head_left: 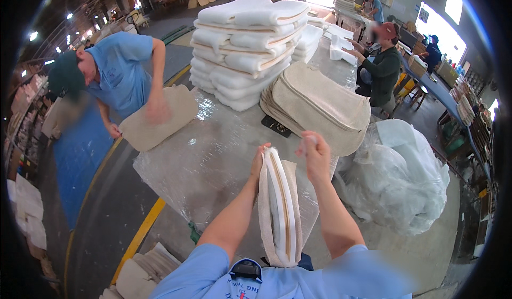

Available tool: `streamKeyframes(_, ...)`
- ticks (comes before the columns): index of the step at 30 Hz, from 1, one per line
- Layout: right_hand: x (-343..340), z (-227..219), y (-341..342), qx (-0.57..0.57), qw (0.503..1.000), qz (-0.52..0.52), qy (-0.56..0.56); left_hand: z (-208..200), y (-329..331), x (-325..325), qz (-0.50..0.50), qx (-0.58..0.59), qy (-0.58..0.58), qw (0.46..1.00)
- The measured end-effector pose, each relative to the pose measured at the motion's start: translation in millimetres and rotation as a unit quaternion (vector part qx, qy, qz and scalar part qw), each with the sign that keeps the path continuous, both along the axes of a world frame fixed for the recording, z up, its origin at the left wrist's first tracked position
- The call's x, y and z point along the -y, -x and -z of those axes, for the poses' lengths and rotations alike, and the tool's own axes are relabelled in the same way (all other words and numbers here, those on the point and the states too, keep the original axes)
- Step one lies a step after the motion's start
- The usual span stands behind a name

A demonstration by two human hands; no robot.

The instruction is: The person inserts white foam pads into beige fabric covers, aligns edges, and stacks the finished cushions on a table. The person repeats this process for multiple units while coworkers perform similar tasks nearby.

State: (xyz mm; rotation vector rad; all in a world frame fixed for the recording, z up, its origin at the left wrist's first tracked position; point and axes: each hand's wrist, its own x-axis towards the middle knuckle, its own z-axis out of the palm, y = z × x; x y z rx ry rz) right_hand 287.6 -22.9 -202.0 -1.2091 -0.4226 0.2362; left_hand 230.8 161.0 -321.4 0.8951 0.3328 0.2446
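A beige fabric cushion cover (264,221) stands on edge between my forearms, its near end against my body. Its long side gapes and shows a white padded insert (277,203) with a tan strip along the middle. My left hand (258,163) grips the cover at its far end, where a tuft of white filling pokes out. Off to the right of that end, my right hand (316,155) is raised clear of the cover with fingers curled together. Something small and whitish may be between them; blur hides what it is.
The plastic-covered table (181,163) carries a stack of beige covers (320,104) and a tall pile of white padding (245,43). A clear plastic bag (400,181) bulges at the right. Across the left corner a co-worker (120,69) handles a beige cover (160,120). Another person (381,69) works farther right.
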Motion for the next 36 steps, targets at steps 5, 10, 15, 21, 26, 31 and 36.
streamKeyframes(5, -36.1, 21.2, 9.6, 0.256, 0.916, -0.099, 0.293, -15.2, 16.9, 3.5, 0.010, -0.031, -0.011, 0.999)
streamKeyframes(10, -51.5, 56.3, 0.7, 0.182, 0.941, 0.026, 0.284, -24.5, 17.6, 5.5, 0.036, -0.006, -0.063, 0.997)
streamKeyframes(15, -35.5, 39.7, -42.3, -0.127, 0.976, 0.121, -0.127, -26.2, 12.9, 21.8, 0.023, -0.032, -0.068, 0.997)
streamKeyframes(21, -45.1, 44.8, -20.8, 0.375, 0.896, 0.058, 0.231, -26.5, 8.5, 21.9, 0.016, -0.024, -0.066, 0.997)
streamKeyframes(26, -62.7, 36.2, -20.1, -0.058, 0.984, 0.118, 0.124, -28.3, 15.4, 10.8, -0.024, -0.023, -0.165, 0.986)
streamKeyframes(31, -76.5, 49.2, 4.7, 0.094, 0.986, -0.001, 0.134, -45.1, 32.0, 29.0, -0.126, 0.054, -0.408, 0.903)
streamKeyframes(36, -64.2, 61.0, 20.6, -0.017, 0.987, -0.125, 0.100, -57.9, 51.7, 58.9, -0.203, -0.004, -0.356, 0.912)
